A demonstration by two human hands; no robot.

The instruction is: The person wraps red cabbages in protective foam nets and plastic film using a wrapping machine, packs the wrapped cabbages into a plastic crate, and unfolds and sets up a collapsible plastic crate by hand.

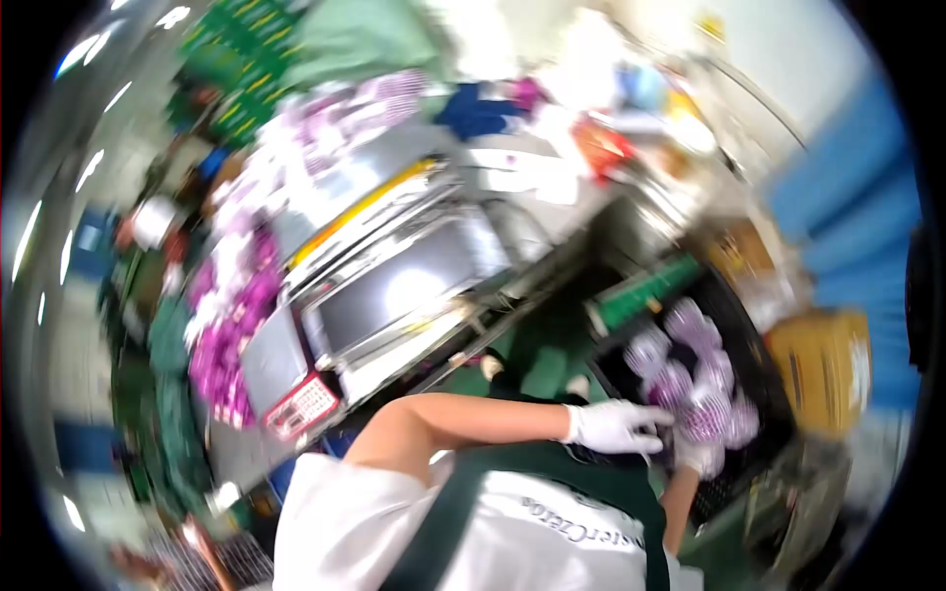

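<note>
Machine (365, 310): along the near edge of the bench (236, 458); flat dark top, one bright glare spot.
Yellow strip (360, 212): along the machine's far side.
Red-and-white panel (302, 406): near left corner; markings illegible from where I stand.
Dark blue cloth (478, 111): toward far edge.
White papers (532, 177): right of machine.
Red packet (601, 146): toward right end, blurred.
Cardboard box (823, 369): off the bench, beside blue curtain (847, 227).

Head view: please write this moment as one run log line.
left hand: gloved, open | right hand: gloved, at purple-white bundles, grip unclear | bundles: inside black crate
</note>
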